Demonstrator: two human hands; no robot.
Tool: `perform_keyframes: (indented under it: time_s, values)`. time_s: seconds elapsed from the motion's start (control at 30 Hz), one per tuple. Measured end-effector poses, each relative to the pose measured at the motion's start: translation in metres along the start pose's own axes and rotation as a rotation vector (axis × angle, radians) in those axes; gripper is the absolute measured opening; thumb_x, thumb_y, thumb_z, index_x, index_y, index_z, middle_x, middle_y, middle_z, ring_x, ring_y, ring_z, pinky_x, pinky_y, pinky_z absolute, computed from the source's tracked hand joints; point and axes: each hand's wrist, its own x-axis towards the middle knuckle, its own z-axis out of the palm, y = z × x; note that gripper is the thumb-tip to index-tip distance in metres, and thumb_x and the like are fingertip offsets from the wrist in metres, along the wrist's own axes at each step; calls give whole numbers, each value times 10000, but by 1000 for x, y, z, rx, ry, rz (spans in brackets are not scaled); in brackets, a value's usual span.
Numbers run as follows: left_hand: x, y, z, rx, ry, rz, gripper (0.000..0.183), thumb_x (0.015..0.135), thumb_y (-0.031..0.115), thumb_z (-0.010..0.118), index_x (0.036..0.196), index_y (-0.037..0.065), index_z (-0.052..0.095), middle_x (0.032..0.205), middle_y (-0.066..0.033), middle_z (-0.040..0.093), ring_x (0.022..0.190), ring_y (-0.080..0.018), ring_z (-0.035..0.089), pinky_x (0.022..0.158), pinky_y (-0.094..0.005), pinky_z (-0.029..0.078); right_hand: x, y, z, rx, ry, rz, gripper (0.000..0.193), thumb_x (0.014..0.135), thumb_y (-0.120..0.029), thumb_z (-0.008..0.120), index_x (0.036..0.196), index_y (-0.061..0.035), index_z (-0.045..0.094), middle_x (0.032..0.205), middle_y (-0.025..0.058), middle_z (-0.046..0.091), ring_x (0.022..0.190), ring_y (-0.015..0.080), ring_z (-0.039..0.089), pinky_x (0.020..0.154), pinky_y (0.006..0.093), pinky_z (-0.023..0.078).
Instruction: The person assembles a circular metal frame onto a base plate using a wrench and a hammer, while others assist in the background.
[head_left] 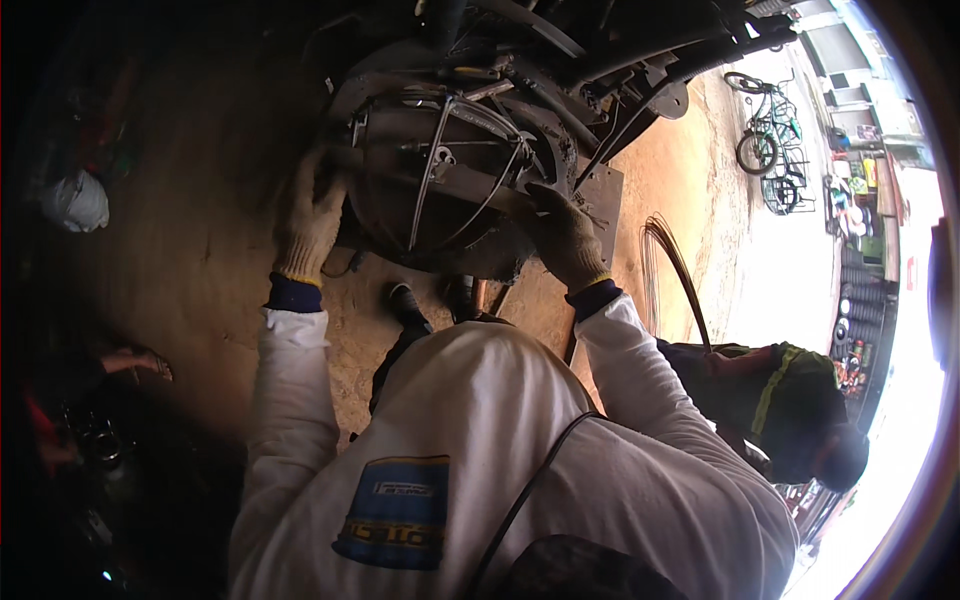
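A dirt floor (200, 250), brown and dusty, fills most of the frame's middle and left. On it, in the upper centre, sits a big dark metal machine (560, 70) of bars and plates, and at its front a round wheel-like metal frame (440, 180) with thin spokes, mounted over a flat metal plate (600, 190). Both of the person's gloved hands are on that round frame. The left hand (310, 220), in a pale work glove, lies flat against the frame's left rim, fingers spread and pointing up rather than closed around anything. The right hand (565, 235), also gloved, is curled over the frame's lower right edge; whether it truly clamps a bar there I cannot tell. White sleeves run down to the lower edge of the frame.

At the right, a coil of thin wire (675, 270) stands on the ground. Below it, at the lower right, another person in a dark jacket with a yellow-green stripe (775, 395) bends forward. A bicycle (765, 125) stands in bright daylight at the upper right. A white bag (75, 200) lies at the far left.
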Motion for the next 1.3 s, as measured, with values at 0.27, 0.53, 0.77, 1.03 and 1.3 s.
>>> perform_keyframes:
  time_s: [0.27,0.53,0.77,1.03,1.3]
  values:
    - [8,-31,8,-16,33,127,511,980,362,643,1427,152,513,1383,-137,600,1249,-304,594,1040,-394,477,-7,-3,7,-23,46,76,521,933,-371,697,1350,-69,616,1192,194,714,1090,311,708,926,390,549]
    - [-5,-15,1,137,102,220,506,974,379,640,1413,147,542,1344,-131,631,1241,-306,605,1024,-401,489,16,-6,-8,11,185,-28,384,985,-320,622,1286,-86,669,1125,158,733,1003,281,717,875,375,552]
    - [-24,-6,1,136,258,365,423,966,272,692,1320,56,609,1316,-167,639,1192,-330,631,999,-417,511,136,-36,-44,106,-157,-568,255,1003,-185,604,1211,-67,694,1094,135,720,962,256,709,870,333,566]
    - [-69,-12,3,74,250,110,331,979,192,685,1272,44,648,1214,-138,684,1092,-219,677,883,-345,548,197,-100,-2,-531,-482,-891,295,978,-285,634,1202,-95,663,1045,173,717,963,341,702,856,416,561]
    - [-108,5,18,96,302,-105,292,966,112,657,1253,61,670,1105,-102,718,941,-161,682,828,-301,543,238,-99,40,-526,-789,-907,326,968,-276,626,1239,-96,650,1102,176,709,1012,365,688,886,444,544]
